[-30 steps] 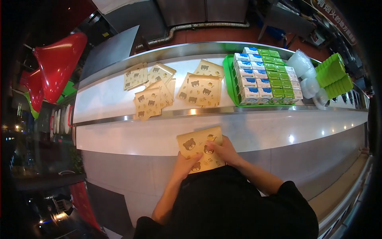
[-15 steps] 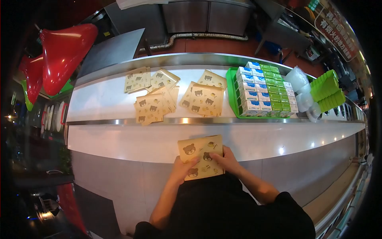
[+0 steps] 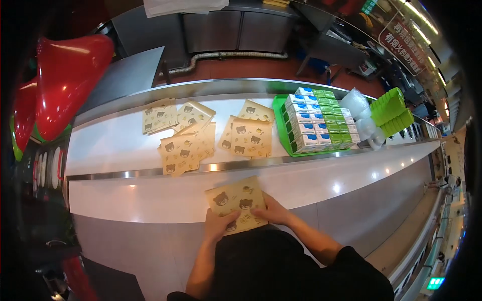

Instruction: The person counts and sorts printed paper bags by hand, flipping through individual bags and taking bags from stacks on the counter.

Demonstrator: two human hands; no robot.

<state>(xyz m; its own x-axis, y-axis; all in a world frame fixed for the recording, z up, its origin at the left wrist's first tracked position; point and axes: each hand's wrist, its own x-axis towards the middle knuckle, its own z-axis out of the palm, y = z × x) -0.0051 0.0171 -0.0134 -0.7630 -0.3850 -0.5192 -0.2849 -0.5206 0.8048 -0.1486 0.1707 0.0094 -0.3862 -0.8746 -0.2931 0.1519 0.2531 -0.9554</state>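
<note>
Both hands hold a brown paper bag (image 3: 236,196) printed with bear faces, close to my body at the counter's front edge. My left hand (image 3: 220,223) grips its lower left side, thumb lying across the front. On the right side, my right hand (image 3: 271,209) has its thumb on the printed face and its fingers behind. Whether it is one bag or a thin stack I cannot tell. Beyond it on the counter lie more bear-print bags in a left pile (image 3: 181,150) and a right pile (image 3: 251,136), overlapping loosely.
A green tray (image 3: 282,131) carries stacked small boxes (image 3: 316,120), white-blue and green. To its right stand clear plastic containers (image 3: 369,113) and stacked green holders (image 3: 391,113). A metal strip (image 3: 125,174) crosses the white counter (image 3: 150,200). Red glossy shapes (image 3: 73,80) hang at left.
The view has turned slightly, so the counter and its things sit further left and tilted. Both hands keep hold of the bag, which now looks tilted a little.
</note>
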